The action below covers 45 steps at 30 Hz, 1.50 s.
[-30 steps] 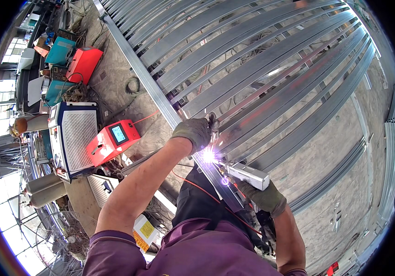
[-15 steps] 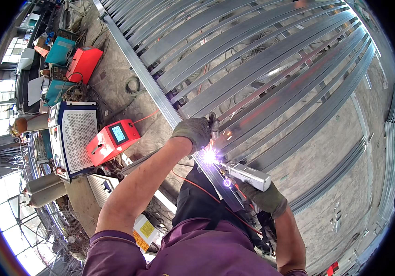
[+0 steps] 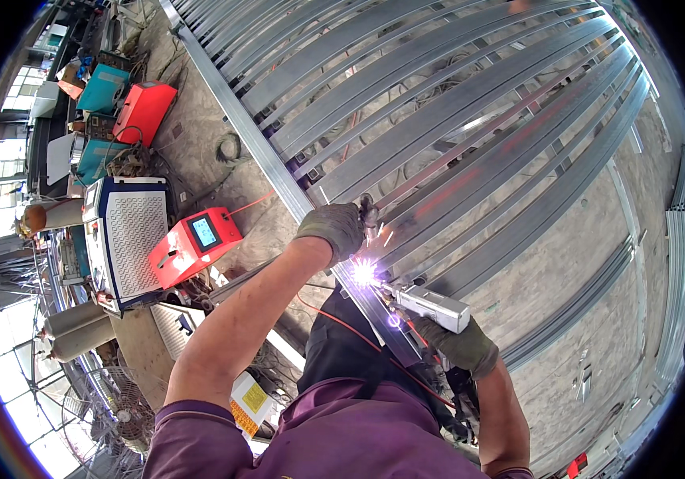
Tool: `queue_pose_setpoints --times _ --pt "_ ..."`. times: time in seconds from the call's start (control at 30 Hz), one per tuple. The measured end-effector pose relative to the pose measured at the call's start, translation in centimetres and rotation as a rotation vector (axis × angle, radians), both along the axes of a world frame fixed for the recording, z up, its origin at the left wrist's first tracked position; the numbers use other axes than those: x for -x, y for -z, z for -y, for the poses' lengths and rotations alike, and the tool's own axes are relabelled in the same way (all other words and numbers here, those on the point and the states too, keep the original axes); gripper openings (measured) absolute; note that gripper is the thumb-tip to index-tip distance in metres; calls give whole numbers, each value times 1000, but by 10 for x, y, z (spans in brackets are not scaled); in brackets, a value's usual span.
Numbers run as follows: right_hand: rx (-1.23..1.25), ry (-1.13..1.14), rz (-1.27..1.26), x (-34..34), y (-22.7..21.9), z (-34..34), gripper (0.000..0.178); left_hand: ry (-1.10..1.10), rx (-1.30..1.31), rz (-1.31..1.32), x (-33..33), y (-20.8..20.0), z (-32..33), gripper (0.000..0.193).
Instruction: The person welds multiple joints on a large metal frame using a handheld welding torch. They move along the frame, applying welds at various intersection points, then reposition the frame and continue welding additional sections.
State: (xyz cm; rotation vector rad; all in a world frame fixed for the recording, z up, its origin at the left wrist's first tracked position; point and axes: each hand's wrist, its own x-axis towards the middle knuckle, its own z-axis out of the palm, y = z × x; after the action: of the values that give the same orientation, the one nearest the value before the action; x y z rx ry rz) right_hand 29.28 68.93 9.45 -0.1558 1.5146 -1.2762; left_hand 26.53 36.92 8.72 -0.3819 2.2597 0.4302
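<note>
My right hand (image 3: 470,348), in a grey-green glove, is wrapped round a silver, box-bodied welding gun (image 3: 432,306). Its nozzle meets a glaring white-violet weld spot (image 3: 365,272) on the long metal rail (image 3: 256,152), where the end of a flat bar joins it. Just beyond the glare, my gloved left hand (image 3: 337,230) is closed round a metal tool with a dark rounded head (image 3: 369,209); its exact kind is unclear. Many parallel grey bars (image 3: 470,148) run from the rail toward the far right. Glare hides the joint itself.
To the left stand a red machine with a screen (image 3: 199,243), a white-and-blue cabinet (image 3: 131,239) and more red and teal machines (image 3: 144,112). A red hose (image 3: 342,323) passes by my legs. Loose metal lengths (image 3: 574,299) lie on the floor at right.
The weld light still burns at nearly the same spot, and the spark streaks above it have changed shape. Both hands hold almost the same position.
</note>
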Motion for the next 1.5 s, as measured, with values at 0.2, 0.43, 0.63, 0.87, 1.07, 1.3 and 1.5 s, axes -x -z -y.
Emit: queue_pose_setpoints --times 0.2,0.43,0.63,0.87,1.07,1.3,1.5 --pt "-58 -32 -6 1 -4 -3 45 -48 -46 -63 -2 -5 -1 37" --pt "-28 27 -6 -6 0 -4 44 17 -38 46 4 -16 -2 39" --pt "-86 -19 64 -3 -4 -7 43 39 -77 44 1 -1 1 38" --pt "-104 -7 26 -6 -4 -11 42 -52 -78 68 8 -20 -6 35" --pt "-177 -22 101 -1 -25 -5 41 -5 -8 20 -1 -6 -1 35" --pt "-242 5 92 -5 -34 -7 41 -9 -91 61 6 -24 -6 39" --pt "-222 17 85 -14 -24 -12 43 -84 -51 -112 -10 9 2 47"
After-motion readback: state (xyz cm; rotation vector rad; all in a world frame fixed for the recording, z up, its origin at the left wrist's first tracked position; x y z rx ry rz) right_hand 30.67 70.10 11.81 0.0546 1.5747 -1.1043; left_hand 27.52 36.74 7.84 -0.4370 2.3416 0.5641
